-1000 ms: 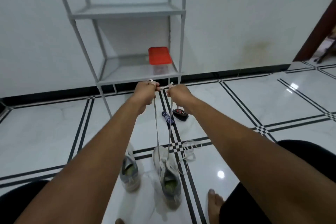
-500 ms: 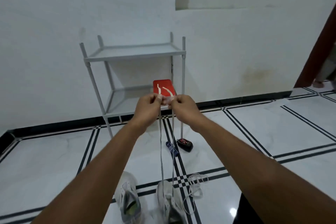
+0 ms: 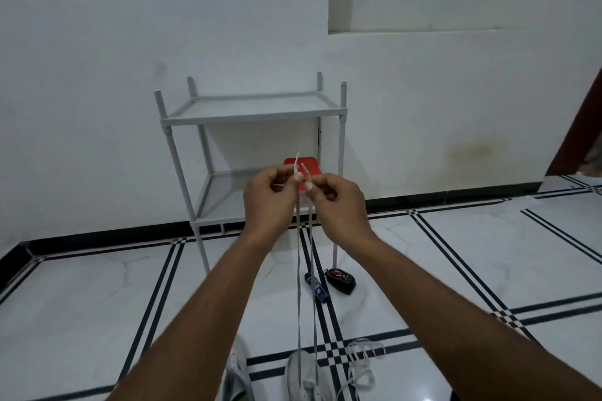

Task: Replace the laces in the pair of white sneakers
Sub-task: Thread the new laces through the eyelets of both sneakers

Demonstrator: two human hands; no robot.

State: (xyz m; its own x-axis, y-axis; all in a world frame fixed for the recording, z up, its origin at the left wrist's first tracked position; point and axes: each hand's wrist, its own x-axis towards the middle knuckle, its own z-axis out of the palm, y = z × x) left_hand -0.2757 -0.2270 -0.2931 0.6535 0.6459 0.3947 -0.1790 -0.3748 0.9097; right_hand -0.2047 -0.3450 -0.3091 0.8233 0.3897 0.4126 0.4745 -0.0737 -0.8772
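Floor (image 3: 97, 303) tiles white, black-striped, under your sneaker (image 3: 301, 374).
Your left hand (image 3: 268, 197) and right hand (image 3: 335, 202) pinch lace (image 3: 299, 270) ends; rack (image 3: 250, 114) at twelve o'clock.

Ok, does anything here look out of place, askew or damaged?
Mostly orderly. A loose white lace lies tangled on the floor right of the sneaker being laced. A blue object and a black one lie near the rack's leg. The wall carries a yellowish stain.
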